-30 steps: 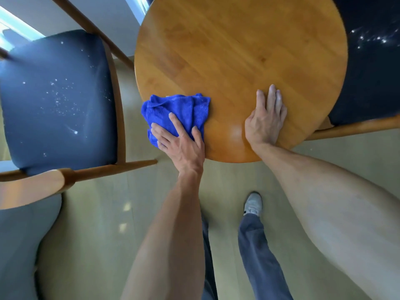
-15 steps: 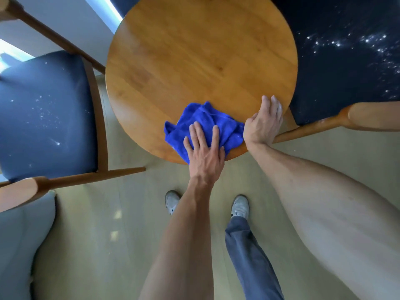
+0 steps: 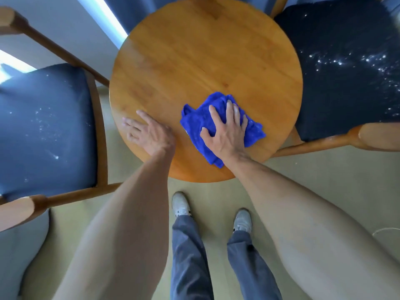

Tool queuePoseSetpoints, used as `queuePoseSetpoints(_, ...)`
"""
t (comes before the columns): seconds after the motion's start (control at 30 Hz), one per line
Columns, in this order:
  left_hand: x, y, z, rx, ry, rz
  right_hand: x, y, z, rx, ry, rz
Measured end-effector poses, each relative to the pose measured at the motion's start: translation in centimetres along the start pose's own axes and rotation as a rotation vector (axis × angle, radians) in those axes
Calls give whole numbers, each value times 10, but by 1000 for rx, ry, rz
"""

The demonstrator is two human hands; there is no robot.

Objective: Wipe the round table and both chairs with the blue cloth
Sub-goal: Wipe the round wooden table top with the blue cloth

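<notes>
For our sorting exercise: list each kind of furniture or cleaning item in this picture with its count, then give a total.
Round table: 1
Chairs: 2 (one left, one right)
Blue cloth: 1
Total: 4

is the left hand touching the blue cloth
Apart. The head view shows bare tabletop between the left hand and the blue cloth.
</notes>
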State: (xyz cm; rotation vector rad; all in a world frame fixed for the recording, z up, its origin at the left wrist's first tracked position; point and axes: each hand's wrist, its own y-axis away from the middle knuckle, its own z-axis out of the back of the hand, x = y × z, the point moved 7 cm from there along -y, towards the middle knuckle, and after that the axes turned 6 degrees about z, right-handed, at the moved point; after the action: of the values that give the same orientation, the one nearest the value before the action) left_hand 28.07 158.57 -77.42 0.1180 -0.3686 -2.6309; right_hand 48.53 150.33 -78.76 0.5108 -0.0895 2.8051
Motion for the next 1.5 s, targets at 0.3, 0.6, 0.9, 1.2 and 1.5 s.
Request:
queuePoseSetpoints(0.3, -38, -83, -1, -46, -48, -395, 72, -46, -37, 74, 205, 117)
queuePoseSetpoints(0.6, -93, -127, 24, -153, 82, -383, 62, -134, -36, -82, 208, 46)
queuePoseSetpoints(0.9, -159, -126, 8, -95, 11, -562, 36, -196, -16, -224, 199, -82)
queuePoseSetpoints(1.2, -193, -109, -6, -53, -24, -532, 10, -223, -6, -331, 124, -34)
queuePoseSetpoints(1.5, -197, -99, -11, -75, 40, -450, -97, -244, 24, -256, 160, -292)
